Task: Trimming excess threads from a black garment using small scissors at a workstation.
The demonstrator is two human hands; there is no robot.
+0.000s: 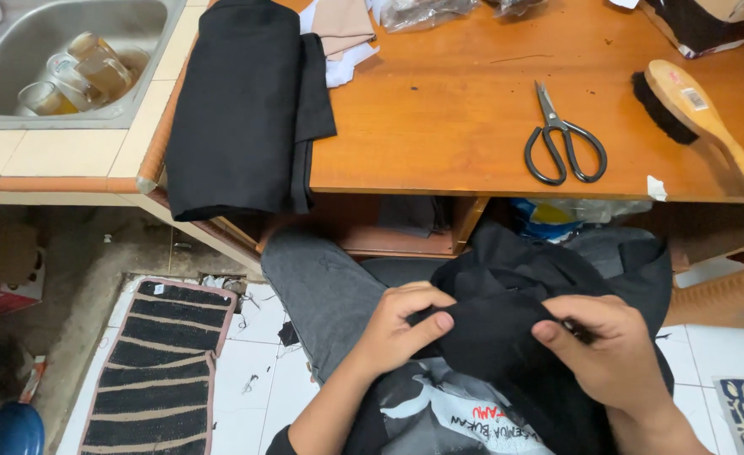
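Pinching black cloth [507, 324], left hand [393, 329] and right hand [612, 350] sit below table edge [473, 192].

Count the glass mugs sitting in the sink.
3, all in the steel sink at top left: one glass mug lying toward the right, one beside it in the middle, one at lower left. More may be hidden beyond the frame edge.

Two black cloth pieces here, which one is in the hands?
The crumpled black cloth on the lap, pinched by both hands; the other, folded black cloth, hangs over the table edge.
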